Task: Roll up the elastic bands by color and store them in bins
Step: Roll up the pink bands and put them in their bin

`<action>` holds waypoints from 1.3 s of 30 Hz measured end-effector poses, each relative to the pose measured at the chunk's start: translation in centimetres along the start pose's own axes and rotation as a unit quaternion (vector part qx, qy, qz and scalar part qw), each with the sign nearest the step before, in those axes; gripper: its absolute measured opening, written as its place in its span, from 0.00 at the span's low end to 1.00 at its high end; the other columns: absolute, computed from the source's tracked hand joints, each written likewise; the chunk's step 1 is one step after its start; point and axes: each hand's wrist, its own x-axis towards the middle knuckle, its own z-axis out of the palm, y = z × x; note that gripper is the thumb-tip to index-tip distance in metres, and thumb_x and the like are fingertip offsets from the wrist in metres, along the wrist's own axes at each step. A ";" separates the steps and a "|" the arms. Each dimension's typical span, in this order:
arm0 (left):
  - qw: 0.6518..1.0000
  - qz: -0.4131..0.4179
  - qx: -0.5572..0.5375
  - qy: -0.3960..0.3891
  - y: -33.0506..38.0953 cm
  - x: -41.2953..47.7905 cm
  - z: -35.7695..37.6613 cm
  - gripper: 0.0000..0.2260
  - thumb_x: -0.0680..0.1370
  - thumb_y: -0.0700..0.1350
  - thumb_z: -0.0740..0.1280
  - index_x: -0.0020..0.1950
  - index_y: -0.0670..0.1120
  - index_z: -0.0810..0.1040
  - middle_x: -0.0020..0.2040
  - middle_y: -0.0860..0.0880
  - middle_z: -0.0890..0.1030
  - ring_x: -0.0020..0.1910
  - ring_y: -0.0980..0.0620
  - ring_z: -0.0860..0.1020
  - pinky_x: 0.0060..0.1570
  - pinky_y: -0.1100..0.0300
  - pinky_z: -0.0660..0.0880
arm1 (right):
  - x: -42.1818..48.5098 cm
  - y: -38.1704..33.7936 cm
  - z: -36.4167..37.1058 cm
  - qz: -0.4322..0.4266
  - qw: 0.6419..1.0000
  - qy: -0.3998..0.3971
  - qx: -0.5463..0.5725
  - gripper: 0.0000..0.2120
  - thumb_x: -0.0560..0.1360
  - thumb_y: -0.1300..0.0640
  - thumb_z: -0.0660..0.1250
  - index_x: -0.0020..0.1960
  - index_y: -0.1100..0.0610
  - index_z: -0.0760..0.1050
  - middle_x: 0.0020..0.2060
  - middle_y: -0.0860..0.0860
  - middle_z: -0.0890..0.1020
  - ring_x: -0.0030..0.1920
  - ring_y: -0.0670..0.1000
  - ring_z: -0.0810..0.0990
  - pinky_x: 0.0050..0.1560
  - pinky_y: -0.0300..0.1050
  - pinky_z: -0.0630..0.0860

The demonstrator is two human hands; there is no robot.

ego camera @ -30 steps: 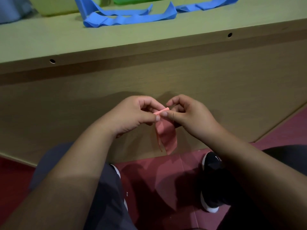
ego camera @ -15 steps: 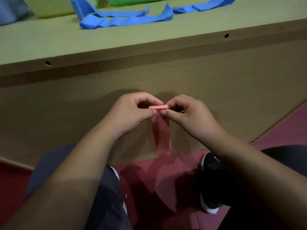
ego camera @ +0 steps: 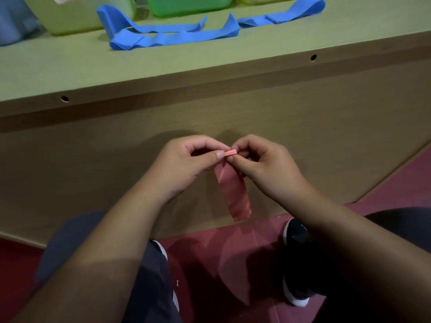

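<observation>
A pink elastic band [ego camera: 234,194] hangs in front of the table's side panel, its top end wound into a small roll between my two hands. My left hand [ego camera: 186,164] pinches the roll's left end with thumb and fingers. The right end is pinched by my right hand [ego camera: 263,164]. On the tabletop, blue elastic bands [ego camera: 172,34] lie loose and tangled. Behind them stand a yellow-green bin [ego camera: 77,17] and a green bin [ego camera: 189,5], both cut off by the top edge.
The table edge [ego camera: 210,73] runs across the view above my hands, with two small holes in it. Below are my legs, a dark shoe [ego camera: 296,259] and a red floor. A blue object [ego camera: 14,22] sits at the far left.
The roll at the band's top has grown thicker, and the hanging tail has straightened. The view has tilted up a little, showing more of the bins.
</observation>
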 end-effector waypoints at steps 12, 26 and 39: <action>0.998 0.004 0.004 0.058 -0.2 0.3 1.0 0.06 0.76 0.39 0.78 0.50 0.48 0.89 0.46 0.50 0.88 0.49 0.54 0.85 0.55 0.56 0.81 | -0.2 -0.4 0.4 0.062 0.992 -0.024 0.109 0.08 0.78 0.51 0.76 0.51 0.55 0.82 0.40 0.57 0.84 0.39 0.53 0.83 0.47 0.59 0.83; 0.986 -0.054 -0.137 0.080 -0.2 0.5 1.3 0.06 0.75 0.36 0.77 0.50 0.42 0.88 0.48 0.40 0.88 0.49 0.47 0.86 0.58 0.51 0.81 | 0.2 -1.1 0.2 0.078 0.985 -0.001 0.154 0.05 0.82 0.58 0.73 0.50 0.60 0.82 0.37 0.53 0.84 0.38 0.50 0.81 0.43 0.47 0.81; 0.970 -0.098 -0.208 0.072 -0.1 0.6 1.5 0.07 0.73 0.33 0.77 0.49 0.41 0.86 0.47 0.40 0.85 0.48 0.46 0.84 0.52 0.58 0.81 | 0.3 -1.2 0.2 0.078 0.983 0.001 0.168 0.04 0.82 0.61 0.73 0.51 0.62 0.82 0.38 0.57 0.83 0.39 0.52 0.80 0.42 0.45 0.81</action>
